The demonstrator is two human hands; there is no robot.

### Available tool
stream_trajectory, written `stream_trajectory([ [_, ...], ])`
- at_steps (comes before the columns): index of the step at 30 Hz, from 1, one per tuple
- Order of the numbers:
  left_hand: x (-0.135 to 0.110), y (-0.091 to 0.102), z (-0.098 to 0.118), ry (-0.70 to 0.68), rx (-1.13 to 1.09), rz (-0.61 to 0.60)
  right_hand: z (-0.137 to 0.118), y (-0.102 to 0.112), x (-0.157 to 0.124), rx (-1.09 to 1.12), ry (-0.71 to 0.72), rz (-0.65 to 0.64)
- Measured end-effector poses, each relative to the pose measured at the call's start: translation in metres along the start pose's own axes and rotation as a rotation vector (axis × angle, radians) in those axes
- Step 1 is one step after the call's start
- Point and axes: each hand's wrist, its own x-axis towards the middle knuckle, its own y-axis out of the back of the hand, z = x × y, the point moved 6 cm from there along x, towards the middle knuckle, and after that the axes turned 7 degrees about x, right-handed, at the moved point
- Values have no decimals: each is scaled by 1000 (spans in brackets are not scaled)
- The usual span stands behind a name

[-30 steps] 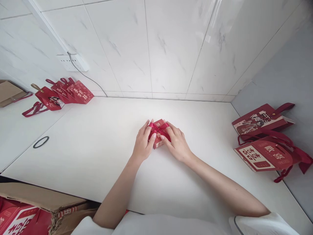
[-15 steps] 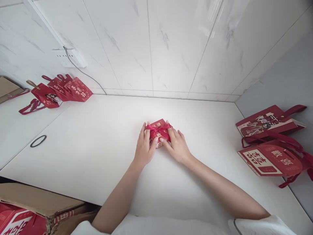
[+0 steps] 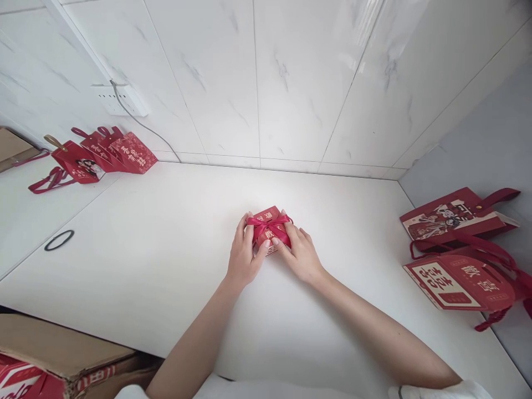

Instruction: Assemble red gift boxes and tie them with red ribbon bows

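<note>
Red gift box (image 3: pixel 271 235) sits on the tabletop (image 3: pixel 178 244), pinched between my left grip (image 3: pixel 244 252) and right grip (image 3: pixel 303 254) from both sides, probably to steady its bow (image 3: pixel 270 223)

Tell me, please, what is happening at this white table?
A person's left hand and right hand hold a small red box from its two sides, on the white table. A ribbon bow lies across its top. Red packages sit on the left and printed packages on the right, untouched.
</note>
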Motion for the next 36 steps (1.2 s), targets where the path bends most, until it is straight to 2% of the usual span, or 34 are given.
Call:
stream_trajectory([
  [12,0,0,-2,19,-7,44,-8,3,1,57,-30,-9],
  [23,1,5,-1,9,4,96,0,4,0,10,-45,6],
  [31,2,12,11,-115,94,288,-20,17,-2,-79,66,132],
  [36,2,18,16,-158,103,301,-26,21,-1,-88,126,207],
])
